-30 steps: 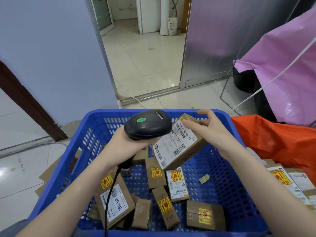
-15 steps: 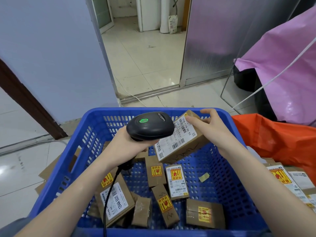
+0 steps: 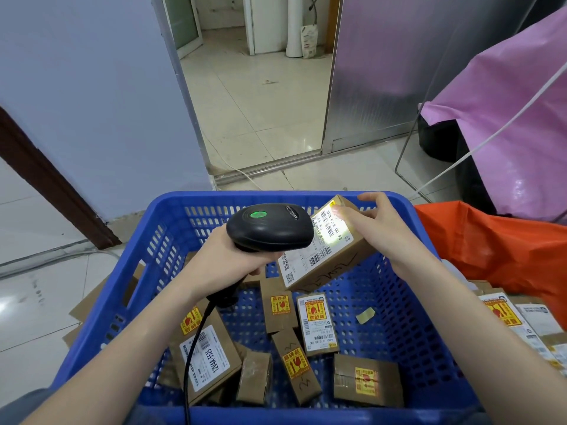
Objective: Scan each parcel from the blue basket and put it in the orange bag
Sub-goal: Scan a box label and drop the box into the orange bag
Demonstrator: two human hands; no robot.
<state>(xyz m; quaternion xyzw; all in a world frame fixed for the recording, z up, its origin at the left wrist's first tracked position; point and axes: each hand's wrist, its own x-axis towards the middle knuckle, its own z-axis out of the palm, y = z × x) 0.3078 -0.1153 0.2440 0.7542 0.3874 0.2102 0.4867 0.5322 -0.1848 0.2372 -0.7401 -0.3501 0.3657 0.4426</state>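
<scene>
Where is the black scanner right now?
The left hand holds the black scanner above the blue basket, just left of the parcel in the right hand.

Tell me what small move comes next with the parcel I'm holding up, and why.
Probably carry the parcel in your right hand rightward to the orange bag. The scanner in your left hand is throwing bright light on its label and shows a green lamp, so the scan looks done or nearly done.
</scene>
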